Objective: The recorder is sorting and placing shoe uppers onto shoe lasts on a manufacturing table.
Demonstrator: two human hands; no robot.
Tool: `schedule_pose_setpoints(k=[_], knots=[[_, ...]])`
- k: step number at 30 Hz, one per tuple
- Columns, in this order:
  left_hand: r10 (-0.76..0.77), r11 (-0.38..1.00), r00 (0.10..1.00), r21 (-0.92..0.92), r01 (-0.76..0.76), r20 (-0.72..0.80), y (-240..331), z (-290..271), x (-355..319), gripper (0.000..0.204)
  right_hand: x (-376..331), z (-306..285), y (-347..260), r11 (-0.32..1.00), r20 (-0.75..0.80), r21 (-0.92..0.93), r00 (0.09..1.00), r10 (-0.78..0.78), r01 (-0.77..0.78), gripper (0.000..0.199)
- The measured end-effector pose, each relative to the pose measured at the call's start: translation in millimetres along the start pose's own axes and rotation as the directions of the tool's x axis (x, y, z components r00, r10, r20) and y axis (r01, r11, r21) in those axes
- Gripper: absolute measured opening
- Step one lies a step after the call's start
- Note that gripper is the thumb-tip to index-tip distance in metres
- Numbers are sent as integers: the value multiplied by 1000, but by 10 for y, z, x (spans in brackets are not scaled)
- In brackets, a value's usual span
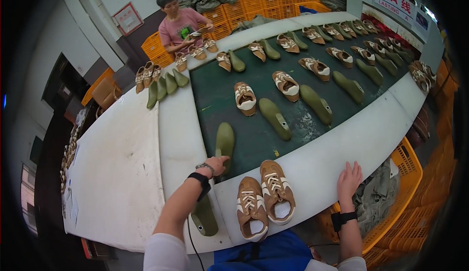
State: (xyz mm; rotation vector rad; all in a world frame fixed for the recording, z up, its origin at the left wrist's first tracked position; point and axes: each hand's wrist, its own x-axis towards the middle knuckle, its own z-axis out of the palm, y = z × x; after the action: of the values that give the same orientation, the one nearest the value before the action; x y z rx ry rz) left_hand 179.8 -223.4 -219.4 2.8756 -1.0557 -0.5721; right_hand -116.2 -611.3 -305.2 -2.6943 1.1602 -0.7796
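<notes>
Shoes [251, 202], laced and seemingly done, paired on the counter [317, 175]; left hand [216, 164] touching green last [225, 139], grip unclear; right hand [350, 180] spread, empty; more shoes [245, 97] and lasts [274, 118] remaining along dark belt [249, 146].

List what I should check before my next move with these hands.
1. Left hand at the near end of the green last: ok.
2. Left grip firm: cannot tell, its underside is hidden.
3. Right hand empty: ok.
4. Brown shoes upright, side by side on the white ledge: ok.
5. Space beside the left forearm unobstructed: not ok, another last lies there.
</notes>
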Motion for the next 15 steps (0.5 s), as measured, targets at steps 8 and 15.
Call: schedule_pose_setpoints(k=[8, 15], knots=[[-332, 943, 939, -49, 329, -87, 203, 40, 641, 52, -75, -94, 34, 1000, -1, -7, 1000, 14, -14, 33], [-192, 978, 932, -15, 206, 308, 369, -358, 190, 59, 50, -82, -106, 1000, -58, -3, 998, -24, 24, 33]])
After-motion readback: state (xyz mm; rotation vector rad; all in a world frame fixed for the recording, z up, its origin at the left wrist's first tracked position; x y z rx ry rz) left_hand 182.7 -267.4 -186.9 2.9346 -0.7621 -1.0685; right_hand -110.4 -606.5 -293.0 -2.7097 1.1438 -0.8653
